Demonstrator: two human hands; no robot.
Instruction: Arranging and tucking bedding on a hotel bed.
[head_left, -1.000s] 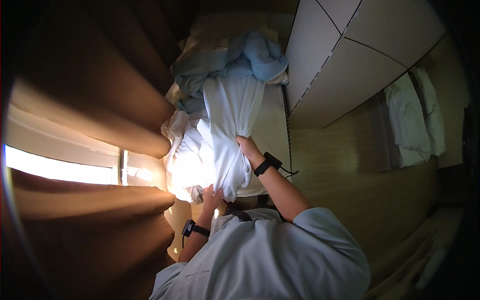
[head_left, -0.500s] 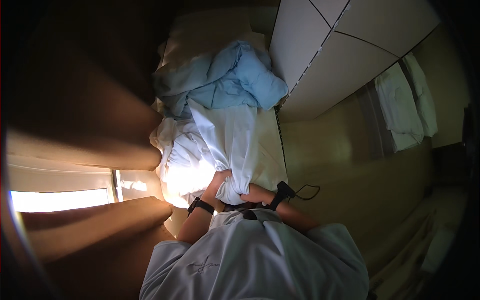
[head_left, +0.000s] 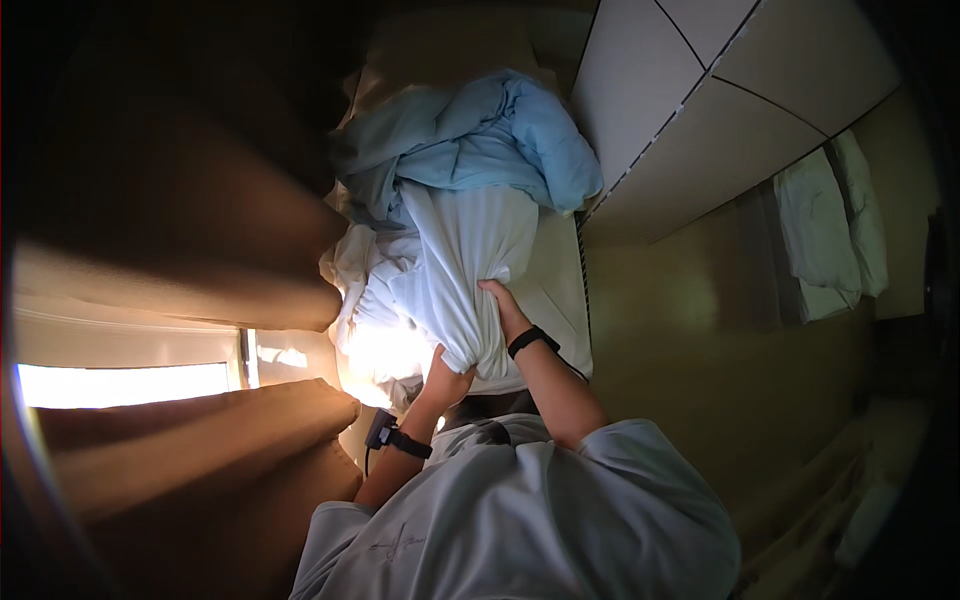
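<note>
A white bed sheet (head_left: 455, 235), bunched and pulled into long folds, runs down the bed to my hands. My left hand (head_left: 450, 380) is closed around its gathered lower end, close to my body. Further up along its right side, my right hand (head_left: 507, 308) grips the fabric, with the thumb on top; some fingers are hidden by cloth. Beyond the sheet a puffy light blue duvet (head_left: 490, 135) lies heaped across the bed. Both wrists wear black straps. Crumpled white bedding to the left is washed out by sunlight.
Brown curtains (head_left: 200, 440) hang at the left around a bright window (head_left: 125, 386). A tall pale cabinet (head_left: 680, 130) borders the bed's far right. Folded white bedding (head_left: 820, 225) lies at the right. The mattress (head_left: 560, 300) shows along the bed's right edge.
My right hand has moved forward and up along the sheet, away from my body. The left hand stays low, gripping the gathered end. The view has shifted slightly.
</note>
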